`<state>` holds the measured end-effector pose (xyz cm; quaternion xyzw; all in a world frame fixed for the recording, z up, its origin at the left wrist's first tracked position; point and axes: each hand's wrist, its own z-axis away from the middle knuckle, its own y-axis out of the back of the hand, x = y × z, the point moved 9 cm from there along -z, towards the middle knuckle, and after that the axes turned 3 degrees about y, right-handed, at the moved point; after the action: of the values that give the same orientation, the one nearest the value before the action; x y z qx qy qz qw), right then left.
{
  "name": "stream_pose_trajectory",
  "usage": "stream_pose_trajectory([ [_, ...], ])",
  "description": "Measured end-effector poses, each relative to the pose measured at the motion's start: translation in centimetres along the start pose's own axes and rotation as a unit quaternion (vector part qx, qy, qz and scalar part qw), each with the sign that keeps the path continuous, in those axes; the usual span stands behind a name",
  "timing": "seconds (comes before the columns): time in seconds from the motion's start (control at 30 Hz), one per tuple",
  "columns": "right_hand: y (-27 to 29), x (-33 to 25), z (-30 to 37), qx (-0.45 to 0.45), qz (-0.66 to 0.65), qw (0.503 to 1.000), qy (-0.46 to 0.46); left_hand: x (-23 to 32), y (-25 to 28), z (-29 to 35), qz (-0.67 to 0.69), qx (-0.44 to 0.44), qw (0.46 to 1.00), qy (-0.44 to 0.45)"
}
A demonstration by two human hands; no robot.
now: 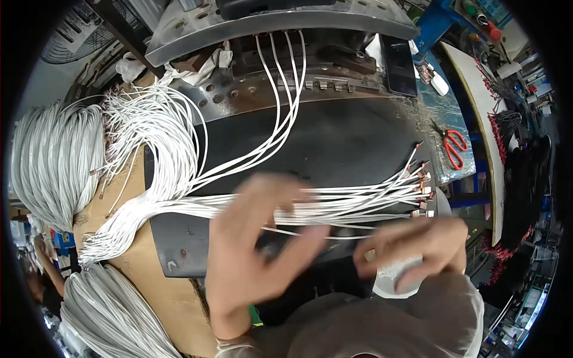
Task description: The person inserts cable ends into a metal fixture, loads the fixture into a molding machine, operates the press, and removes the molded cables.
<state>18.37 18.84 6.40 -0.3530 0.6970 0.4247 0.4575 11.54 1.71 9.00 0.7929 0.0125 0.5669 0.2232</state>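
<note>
My left hand (pixel 256 247) is over a bundle of white cables (pixel 346 206), its thumb and fingers spread apart and blurred by motion. The bundle lies across a black work surface (pixel 352 137), its tips with small copper-coloured and white ends at the right. Just below those ends is my right hand (pixel 427 247), fingers curled and smeared. A small pale bit shows by its fingertips; whether it is held I cannot tell. One loose cable runs from near the left hand toward the right fingers. A whitish object (pixel 397 280) is partly hidden beneath the right hand.
Several cables run up under a metal machine plate (pixel 280 28) at the back. Large grey-white cable coils (pixel 57 164) and a cable heap (pixel 158 131) are at the left on cardboard (pixel 131 197). Red-handled scissors (pixel 455 149) and a dark phone-like slab (pixel 399 65) lie at the right.
</note>
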Motion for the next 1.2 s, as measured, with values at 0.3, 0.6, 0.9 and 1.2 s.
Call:
stream_pose_trajectory([
  [0.3, -16.4, 21.6, 18.5, 0.589, -0.337, 0.68, -0.278, -20.8, -1.5, 28.2, 0.409, 0.25, 0.752, 0.452],
  [0.6, -15.8, 22.1, 17.3, 0.654, -0.428, 0.605, -0.148, -21.8, -1.9, 27.9, 0.356, 0.349, 0.761, 0.414],
  [0.9, -13.5, 20.9, 14.6, 0.645, -0.375, 0.661, -0.08, -21.1, -1.0, 26.6, 0.321, 0.209, 0.792, 0.475],
  [1.2, -14.6, 5.5, -3.1, 0.068, -0.181, 0.981, -0.007, -2.1, -4.7, 2.7, -0.019, -0.248, 0.968, 0.03],
])
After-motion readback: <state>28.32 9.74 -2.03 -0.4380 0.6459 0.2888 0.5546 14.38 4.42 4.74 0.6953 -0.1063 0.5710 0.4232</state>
